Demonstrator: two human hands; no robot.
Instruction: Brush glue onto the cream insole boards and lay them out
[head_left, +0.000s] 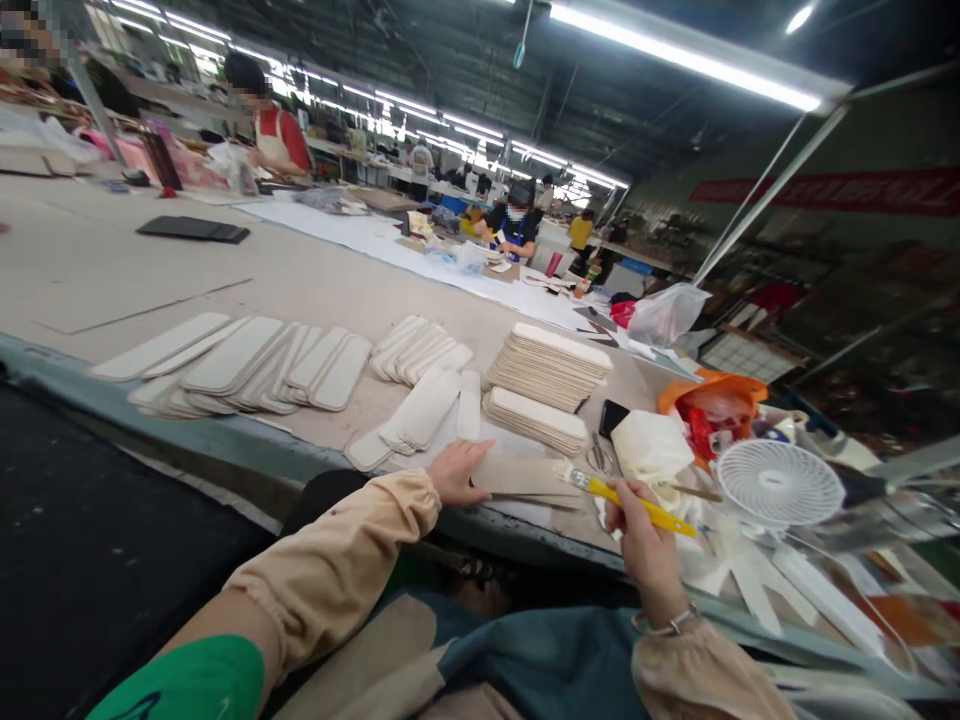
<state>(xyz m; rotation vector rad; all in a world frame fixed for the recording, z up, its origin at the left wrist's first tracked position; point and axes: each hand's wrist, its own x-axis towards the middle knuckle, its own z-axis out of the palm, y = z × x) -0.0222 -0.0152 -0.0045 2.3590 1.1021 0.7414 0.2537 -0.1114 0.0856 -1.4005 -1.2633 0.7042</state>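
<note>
My right hand [646,540] is closed round the yellow handle of a flat paintbrush [637,505]. The brush's pale bristles touch the right end of a beige strip [525,474] at the table's front edge. My left hand [456,472] rests at the strip's other end, thumb and fingers spread apart along its edges. Just beyond that hand, several white rounded strips [424,410] lie overlapping. Two neat stacks of similar pieces stand behind the strip, a taller stack [547,365] and a lower stack [534,420].
Fanned white pieces [232,365] spread along the left front edge. Right of the stacks are scissors [600,455], a black phone-like object [613,418], a white block-shaped container [652,445], an orange bag [712,400] and a white fan [780,482]. Co-workers sit at tables beyond.
</note>
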